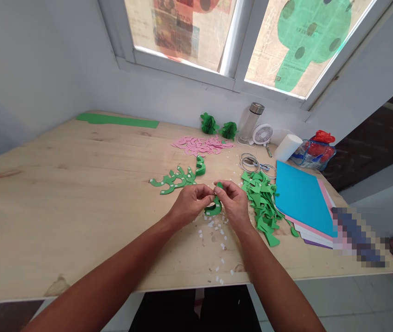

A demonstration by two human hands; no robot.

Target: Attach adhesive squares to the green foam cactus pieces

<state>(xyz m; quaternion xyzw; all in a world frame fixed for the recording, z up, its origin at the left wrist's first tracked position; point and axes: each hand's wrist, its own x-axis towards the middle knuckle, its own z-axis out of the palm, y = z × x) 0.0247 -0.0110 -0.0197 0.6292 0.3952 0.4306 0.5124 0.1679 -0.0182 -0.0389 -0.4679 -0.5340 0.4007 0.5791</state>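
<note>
Left hand (195, 203) and right hand (233, 198) pinch a green curved piece (213, 211); two apparently finished ornaments (209, 124) stand at twelve o'clock, tabbed curves (177, 185) at ten seemingly unassembled.

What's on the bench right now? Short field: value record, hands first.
left hand: thumb and finger pinched together at a curved green cut-out; whether they hold it is unclear
right hand: holds the cut-out between thumb and fingers
left of hands: wavy green pieces bearing small white squares
right of hands: green scraps in a loose pile; stacked sheets, blue on top
beyond hands: pink cut-outs, heaped
near wall: bottle, small fan
nearer edge: white bits, scattered
</note>
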